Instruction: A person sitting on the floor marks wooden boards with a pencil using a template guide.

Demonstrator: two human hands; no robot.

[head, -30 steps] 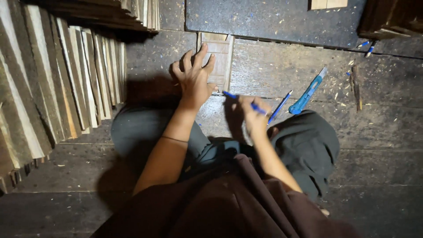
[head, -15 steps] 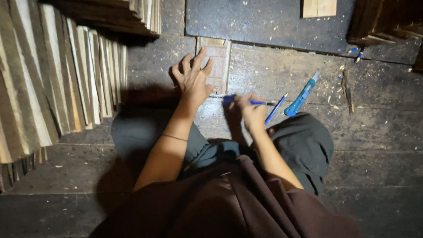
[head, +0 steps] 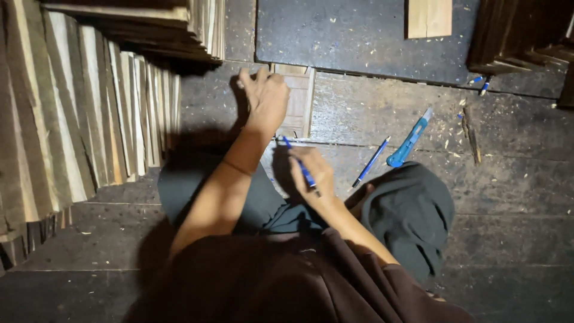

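I sit on a dark wooden floor. My left hand (head: 267, 98) lies flat on a small pale wooden frame piece (head: 298, 104), pressing it to the boards. My right hand (head: 312, 173) grips a blue pen (head: 299, 164) whose tip points at the near edge of the frame piece. Just right of that hand lie a second blue pen (head: 371, 161) and a blue utility knife (head: 409, 139) on the floor.
Rows of thin wooden slats (head: 89, 113) lean at the left, with a stack (head: 149, 30) behind them. A dark mat (head: 353, 36) carrying a pale wood block (head: 429, 17) lies ahead. Dark wooden pieces (head: 520, 33) stand at the top right. Wood shavings dot the floor.
My right hand has turned the blue pen from lying sideways to pointing up-left at the frame's near edge. My left hand has stayed on the frame piece.
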